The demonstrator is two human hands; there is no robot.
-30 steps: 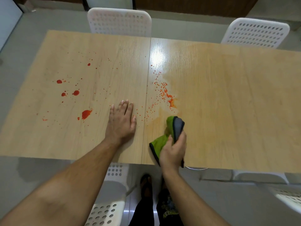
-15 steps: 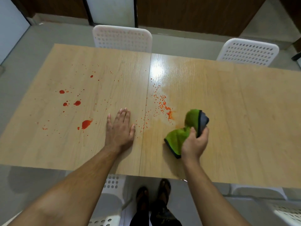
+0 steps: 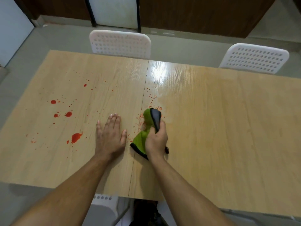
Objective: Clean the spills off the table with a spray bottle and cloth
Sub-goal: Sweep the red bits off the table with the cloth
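roughly halfway i'd say. right side of the table (image 3: 228, 128) looks wiped and shiny, but the red splatters (image 3: 75, 137) on the left half are untouched. right hand (image 3: 156, 141) is clenched around the green cloth (image 3: 141, 139), pressing it on the droplets by the seam. left hand (image 3: 110, 136) is flat, fingers spread, holding nothing. no spray bottle in sight.

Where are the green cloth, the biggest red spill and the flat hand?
green cloth (image 3: 141, 141), head view, lower green fold.
biggest red spill (image 3: 76, 137), head view, its middle.
left hand (image 3: 110, 136), head view, back of hand.
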